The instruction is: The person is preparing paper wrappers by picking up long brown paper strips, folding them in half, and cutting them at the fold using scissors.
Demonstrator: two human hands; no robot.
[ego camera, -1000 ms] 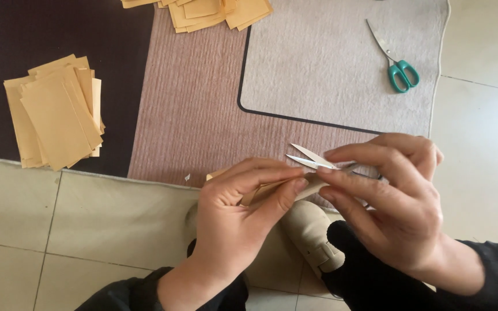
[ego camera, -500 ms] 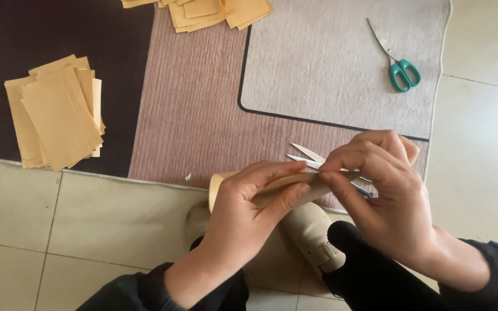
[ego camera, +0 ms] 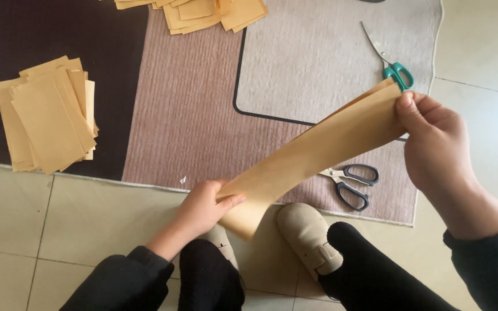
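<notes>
Unfolded paper sheet (ego camera: 318, 152), two scissors down.

A tiled floor (ego camera: 76, 224) is carrying a patterned rug (ego camera: 191, 115). Black-handled scissors (ego camera: 350, 181) are lying on the rug just below the right fingers (ego camera: 413, 109); green-handled scissors (ego camera: 393, 66) just above them. Tan paper stacks (ego camera: 47, 115) are lying well left of the left fingers (ego camera: 226, 201).

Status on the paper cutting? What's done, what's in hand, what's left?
Done, apparently: a stack of cut tan sheets on the dark rug, another pile at the top edge. In hand: one long tan strip, left hand at its lower end, right hand at its upper end, uncut. Black-handled scissors and green-handled scissors lie unused on the rug. Remaining uncut stock isn't visible.
</notes>
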